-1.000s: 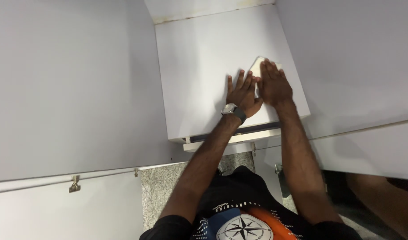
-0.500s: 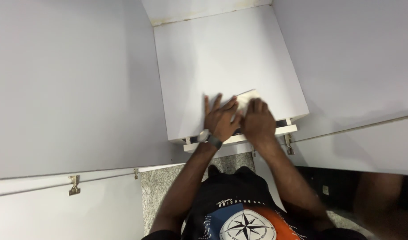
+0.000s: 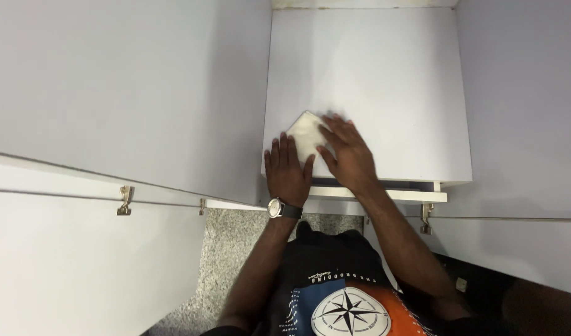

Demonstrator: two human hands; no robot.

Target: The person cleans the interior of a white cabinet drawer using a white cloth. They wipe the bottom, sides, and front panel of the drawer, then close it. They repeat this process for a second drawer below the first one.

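Two hands of yours lie flat on the white shelf [image 3: 385,81] inside the open cabinet. Nearest you, the left hand [image 3: 287,171], a dark watch [image 3: 279,208] at its wrist, rests palm down with fingers together, its fingertips touching the near edge of a folded white cloth [image 3: 305,134]. The right hand [image 3: 348,155] sits just beside it, fingers spread, pressing the cloth's right side. The cloth lies at the shelf's front left, one corner pointing away. White cabinet doors [image 3: 124,93] stand either side.
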